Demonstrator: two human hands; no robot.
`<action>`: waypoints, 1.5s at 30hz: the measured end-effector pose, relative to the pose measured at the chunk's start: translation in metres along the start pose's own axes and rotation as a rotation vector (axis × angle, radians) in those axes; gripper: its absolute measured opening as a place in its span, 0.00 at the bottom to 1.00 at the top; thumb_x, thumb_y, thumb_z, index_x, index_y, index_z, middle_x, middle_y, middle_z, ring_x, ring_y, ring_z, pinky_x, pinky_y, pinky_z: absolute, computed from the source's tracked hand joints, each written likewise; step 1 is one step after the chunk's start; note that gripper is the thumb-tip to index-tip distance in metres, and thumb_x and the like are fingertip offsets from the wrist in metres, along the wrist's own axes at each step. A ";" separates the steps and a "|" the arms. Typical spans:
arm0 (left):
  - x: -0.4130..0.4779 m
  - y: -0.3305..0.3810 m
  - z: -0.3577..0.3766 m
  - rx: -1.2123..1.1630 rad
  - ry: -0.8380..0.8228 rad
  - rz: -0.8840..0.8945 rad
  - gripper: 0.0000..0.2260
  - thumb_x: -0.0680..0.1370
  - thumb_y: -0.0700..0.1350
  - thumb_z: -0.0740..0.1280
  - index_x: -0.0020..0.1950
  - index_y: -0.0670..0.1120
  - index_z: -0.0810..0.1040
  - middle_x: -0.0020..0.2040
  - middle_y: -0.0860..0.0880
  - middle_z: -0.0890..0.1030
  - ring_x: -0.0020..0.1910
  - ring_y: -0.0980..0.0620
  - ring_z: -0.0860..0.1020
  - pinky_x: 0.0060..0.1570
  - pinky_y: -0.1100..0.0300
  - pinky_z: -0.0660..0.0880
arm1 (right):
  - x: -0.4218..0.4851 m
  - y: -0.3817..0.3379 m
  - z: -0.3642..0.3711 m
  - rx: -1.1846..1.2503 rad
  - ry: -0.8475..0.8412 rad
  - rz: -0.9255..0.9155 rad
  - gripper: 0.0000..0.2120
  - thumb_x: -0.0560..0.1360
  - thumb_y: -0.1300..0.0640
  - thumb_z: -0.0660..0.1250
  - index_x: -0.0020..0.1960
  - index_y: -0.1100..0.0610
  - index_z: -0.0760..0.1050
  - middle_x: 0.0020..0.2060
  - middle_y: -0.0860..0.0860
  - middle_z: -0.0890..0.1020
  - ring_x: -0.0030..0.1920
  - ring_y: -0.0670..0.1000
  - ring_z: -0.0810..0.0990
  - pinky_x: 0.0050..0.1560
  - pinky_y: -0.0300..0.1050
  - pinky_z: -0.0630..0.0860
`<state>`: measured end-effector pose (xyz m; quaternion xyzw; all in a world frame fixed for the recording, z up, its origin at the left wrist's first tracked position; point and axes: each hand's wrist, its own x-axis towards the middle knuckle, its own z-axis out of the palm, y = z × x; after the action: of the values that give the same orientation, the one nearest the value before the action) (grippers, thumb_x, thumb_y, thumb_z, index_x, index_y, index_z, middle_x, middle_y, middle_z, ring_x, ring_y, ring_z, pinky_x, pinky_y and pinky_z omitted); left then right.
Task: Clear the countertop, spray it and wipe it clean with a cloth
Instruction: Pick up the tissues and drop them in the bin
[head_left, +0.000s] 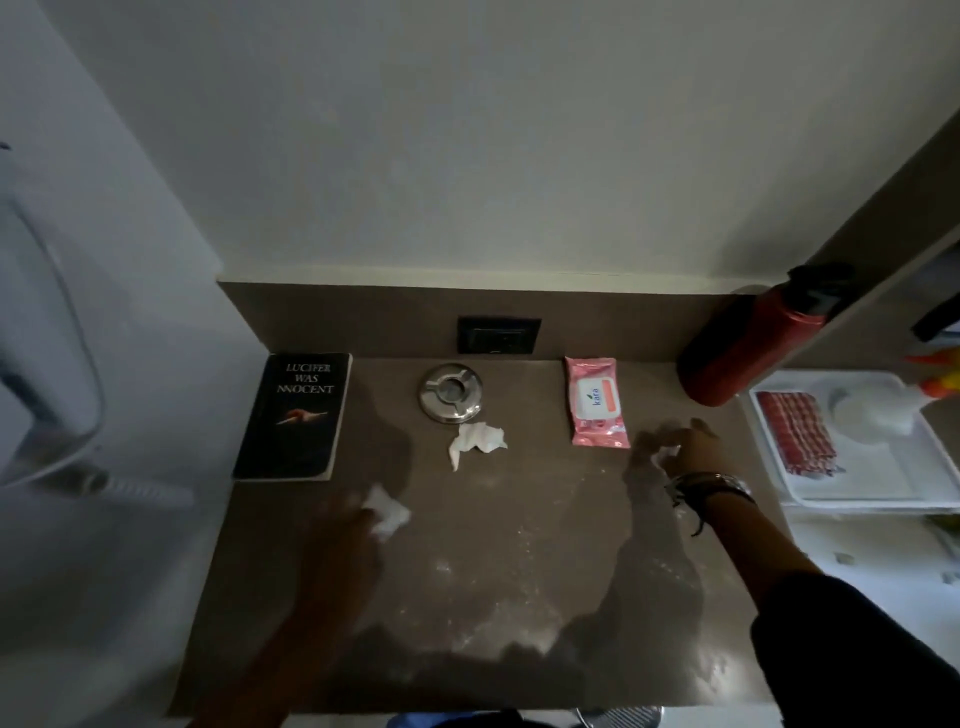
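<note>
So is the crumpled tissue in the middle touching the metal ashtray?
Cannot tell. In the head view the crumpled tissue has its top edge right at the near rim of the metal ashtray, with no clear gap or overlap visible.

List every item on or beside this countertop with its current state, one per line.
Book: closed, lying flat, cover up.
Wet wipes pack: flat, flap shut.
Metal ashtray: upright, looks empty.
Crumpled tissue: loose on the countertop.
Red bottle: capped, standing at the back corner.
Left hand: blurred, on a tissue scrap.
Right hand: closing on a small white scrap.
</note>
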<state>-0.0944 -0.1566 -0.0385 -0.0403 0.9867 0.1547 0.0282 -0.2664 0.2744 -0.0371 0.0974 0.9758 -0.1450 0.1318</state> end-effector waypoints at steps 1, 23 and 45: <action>0.011 0.016 -0.008 -0.020 0.015 0.057 0.12 0.68 0.35 0.77 0.51 0.42 0.85 0.61 0.37 0.81 0.58 0.36 0.80 0.57 0.39 0.78 | 0.006 0.001 0.004 0.004 -0.019 0.034 0.13 0.70 0.61 0.72 0.54 0.57 0.83 0.55 0.61 0.83 0.61 0.64 0.77 0.63 0.52 0.74; 0.080 0.159 0.017 -0.383 -0.217 -0.064 0.16 0.69 0.43 0.72 0.55 0.49 0.73 0.46 0.46 0.84 0.44 0.42 0.82 0.43 0.48 0.80 | -0.223 0.021 0.030 0.438 0.433 -0.020 0.10 0.61 0.64 0.82 0.36 0.58 0.82 0.37 0.54 0.84 0.41 0.58 0.81 0.46 0.52 0.77; -0.163 0.261 0.451 -0.649 -0.487 -0.653 0.07 0.68 0.41 0.76 0.42 0.40 0.82 0.43 0.40 0.86 0.40 0.46 0.84 0.40 0.47 0.82 | -0.228 0.280 0.374 0.747 -0.163 0.532 0.12 0.67 0.58 0.72 0.28 0.54 0.73 0.25 0.46 0.75 0.31 0.51 0.75 0.24 0.37 0.65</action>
<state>0.0643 0.2418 -0.3773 -0.3153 0.7888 0.4407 0.2900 0.0990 0.3871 -0.3893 0.3733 0.7844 -0.4546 0.1964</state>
